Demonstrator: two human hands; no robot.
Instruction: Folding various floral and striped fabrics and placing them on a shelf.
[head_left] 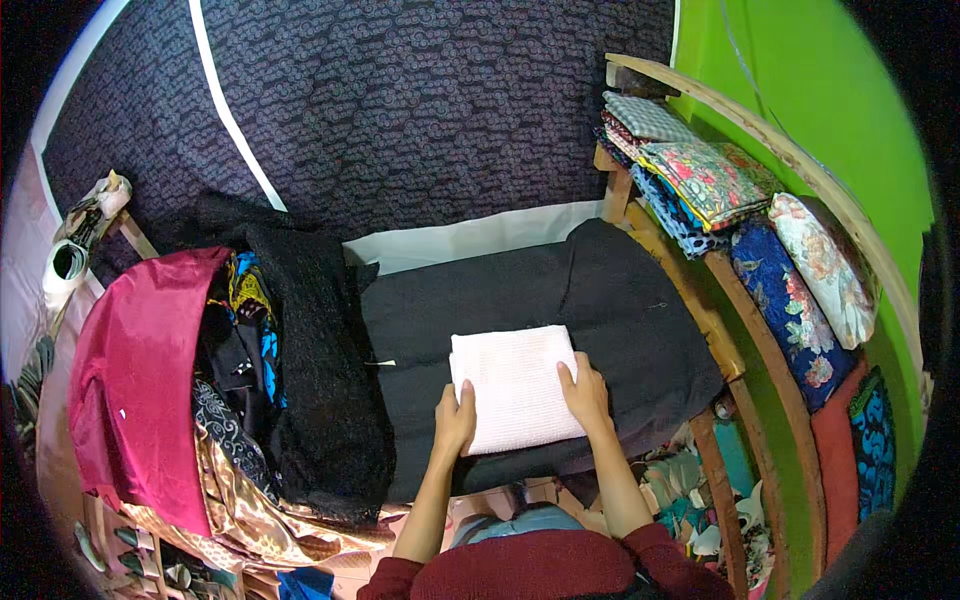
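A pale pink, ribbed cloth point(513, 390), folded into a neat square, is at the middle of a black-covered table point(480, 295). Its left edge is in my left hand point(455, 420), with the thumb along the side. On the opposite edge, my right hand point(587, 392) has its thumb over the top of the cloth. The fingers of both hands are mostly hidden beneath or behind the edges. I cannot tell whether the cloth is lifted off the table or resting on it.
Left of the cloth lie a heap of black textured fabric point(325, 380), a magenta satin cloth point(150, 370) and shiny gold fabric point(240, 490). At right, a wooden shelf point(765, 400) bears folded floral fabrics point(710, 180). Dark patterned cloth point(430, 110) hangs behind the table.
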